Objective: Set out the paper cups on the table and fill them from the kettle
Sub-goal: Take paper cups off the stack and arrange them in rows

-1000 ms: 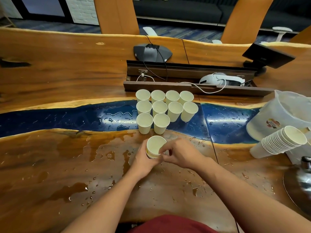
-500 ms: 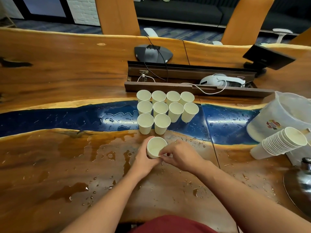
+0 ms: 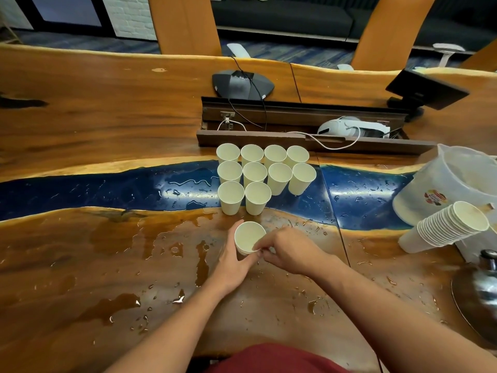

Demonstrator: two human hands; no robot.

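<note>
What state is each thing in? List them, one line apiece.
Set-out cups: ten, upright, grouped in rows.
Held cup stack: left hand grips it, right hand pinches the rim.
Spare cup stack: lying on its side.
Plastic jug: tilted, contents unclear.
Kettle: untouched, only partly in view.
Table: wet.

We see a desk (image 3: 80,125) of varnished wood — glossy, wet with puddles and droplets — with a smooth blue resin strip (image 3: 134,189) running across it. The cups (image 3: 255,173) are matt off-white paper, as is the tilted stack of cups (image 3: 446,227). The jug (image 3: 451,189) looks like cloudy, translucent plastic. At the right edge, the kettle (image 3: 481,294) is shiny metal — polished and reflective.
</note>
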